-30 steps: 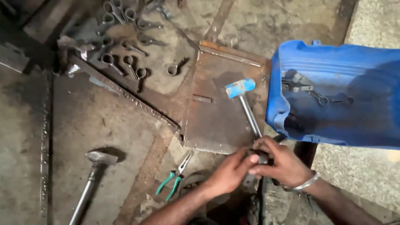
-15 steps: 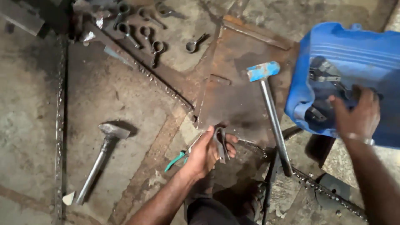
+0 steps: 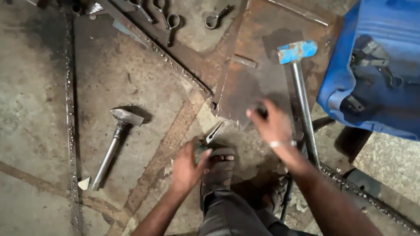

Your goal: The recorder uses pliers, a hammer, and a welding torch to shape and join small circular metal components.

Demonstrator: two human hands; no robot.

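A grey hammer [image 3: 114,142] lies left; ring spanners [image 3: 168,19] lie above.

Dim, uneven light over a workshop floor [image 3: 39,109], brightest at centre left and falling off toward the lower corners. The hammer [image 3: 114,139] at left centre casts a short soft shadow to its upper right. The right hand [image 3: 273,124] is smeared by motion blur; the left hand [image 3: 188,168] is softer than the floor. The blue container [image 3: 380,74], upper right, is saturated, with a dark interior. No glare.
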